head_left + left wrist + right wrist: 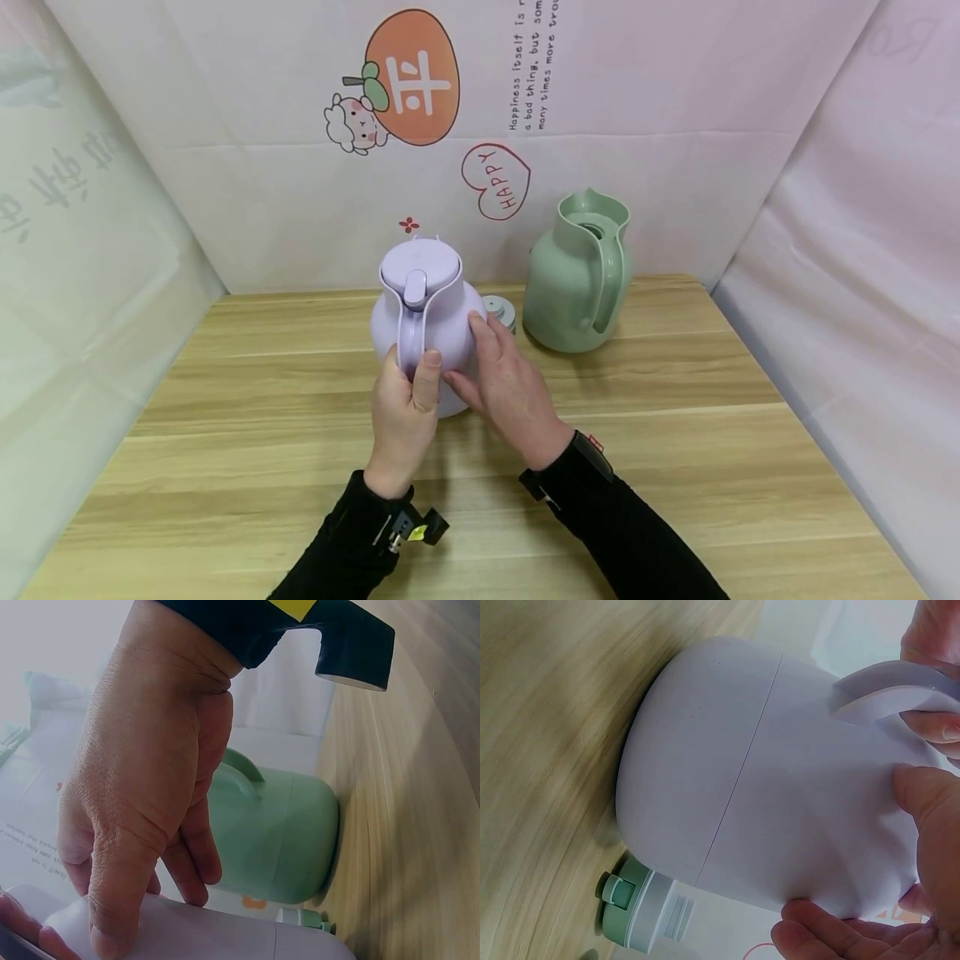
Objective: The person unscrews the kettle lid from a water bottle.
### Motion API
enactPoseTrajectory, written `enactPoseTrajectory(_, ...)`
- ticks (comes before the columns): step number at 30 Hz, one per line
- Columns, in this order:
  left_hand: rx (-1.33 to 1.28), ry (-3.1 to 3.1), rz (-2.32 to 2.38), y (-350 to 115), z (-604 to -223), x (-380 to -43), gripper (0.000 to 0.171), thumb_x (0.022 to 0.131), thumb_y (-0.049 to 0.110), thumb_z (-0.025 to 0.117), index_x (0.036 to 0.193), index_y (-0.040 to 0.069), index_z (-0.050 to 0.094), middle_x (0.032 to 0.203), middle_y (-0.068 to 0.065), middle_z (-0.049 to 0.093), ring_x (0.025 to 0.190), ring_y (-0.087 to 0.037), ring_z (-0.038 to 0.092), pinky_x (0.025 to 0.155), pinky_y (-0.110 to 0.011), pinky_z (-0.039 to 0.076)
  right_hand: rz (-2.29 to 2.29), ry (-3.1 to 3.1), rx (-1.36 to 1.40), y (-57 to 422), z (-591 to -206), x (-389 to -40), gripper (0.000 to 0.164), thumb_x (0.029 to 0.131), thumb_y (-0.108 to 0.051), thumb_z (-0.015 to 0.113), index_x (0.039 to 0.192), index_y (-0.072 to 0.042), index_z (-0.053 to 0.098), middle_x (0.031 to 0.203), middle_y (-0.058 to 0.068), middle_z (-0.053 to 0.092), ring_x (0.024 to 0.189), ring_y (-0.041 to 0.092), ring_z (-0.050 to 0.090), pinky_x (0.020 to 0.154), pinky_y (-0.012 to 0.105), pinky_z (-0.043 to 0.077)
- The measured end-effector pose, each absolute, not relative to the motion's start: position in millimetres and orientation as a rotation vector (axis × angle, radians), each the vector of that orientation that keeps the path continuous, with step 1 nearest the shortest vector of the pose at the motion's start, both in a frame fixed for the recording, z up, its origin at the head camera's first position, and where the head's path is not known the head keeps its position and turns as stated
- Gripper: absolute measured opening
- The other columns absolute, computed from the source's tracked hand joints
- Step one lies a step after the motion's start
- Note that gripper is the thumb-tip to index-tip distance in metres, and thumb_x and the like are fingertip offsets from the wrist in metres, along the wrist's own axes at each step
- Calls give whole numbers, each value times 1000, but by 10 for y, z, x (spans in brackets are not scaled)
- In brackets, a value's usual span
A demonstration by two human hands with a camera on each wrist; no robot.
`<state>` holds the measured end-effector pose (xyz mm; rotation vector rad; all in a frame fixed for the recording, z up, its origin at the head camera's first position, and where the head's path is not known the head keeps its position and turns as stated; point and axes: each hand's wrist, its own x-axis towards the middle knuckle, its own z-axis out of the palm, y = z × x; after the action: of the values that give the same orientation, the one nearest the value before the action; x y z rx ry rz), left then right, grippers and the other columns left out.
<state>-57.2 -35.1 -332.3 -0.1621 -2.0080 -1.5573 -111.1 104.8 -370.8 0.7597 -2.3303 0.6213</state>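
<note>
A lilac vacuum jug (457, 304) with its lid in place stands upright near the middle of the wooden table. My left hand (405, 408) grips its handle, which faces me, with the thumb along the near side. My right hand (513, 392) rests on the jug's right side, fingers along the shoulder and thumb on the body. In the right wrist view the lilac jug (727, 772) fills most of the picture. Behind my right fingertips, a green lid with a pale lower part (634, 911) sits on the table, partly hidden in the head view.
A green vacuum jug (566, 292) without a lid stands at the back right, its handle turned toward me. White printed cloth (300, 192) rises behind the table (247, 467) and along both sides.
</note>
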Motion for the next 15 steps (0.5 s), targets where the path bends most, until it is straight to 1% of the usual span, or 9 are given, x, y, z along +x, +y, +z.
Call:
enactPoseTrajectory(6, -153, -2018, -1550, -335, -3239, -523, 21, 96, 16, 56, 103, -4, 57, 74, -12, 56, 67, -21, 55, 60, -37, 47, 629, -2335, 756, 1049, -3703, -1103, 78, 91, -42, 65, 145, 2, 31, 136, 31, 47, 109, 37, 58, 79, 46, 56)
enactPoseTrajectory(10, -152, -2028, -1547, -336, -3225, -507, 21, 96, 14, 56, 102, -6, 57, 73, -11, 55, 66, -20, 54, 59, -36, 46, 639, -2334, 758, 1049, -3700, -1097, 78, 90, -42, 66, 145, 1, 31, 137, 32, 47, 113, 38, 57, 81, 48, 55)
enactPoseTrajectory(13, -150, -2031, -1550, -357, -3324, -561, 20, 96, 15, 56, 103, -4, 57, 72, -10, 55, 64, -19, 54, 57, -35, 46, 643, -2333, 753, 1049, -3696, -1094, 79, 90, -43, 66, 145, 1, 31, 136, 32, 47, 113, 38, 57, 81, 48, 55)
enactPoseTrajectory(15, -145, -2034, -1548, -376, -3410, -608, 19, 96, 17, 57, 102, -1, 57, 71, -8, 55, 62, -19, 54, 55, -35, 46, 646, -2339, 748, 1049, -3687, -1094, 79, 90, -44, 65, 145, 1, 32, 136, 31, 47, 113, 37, 57, 81, 49, 55)
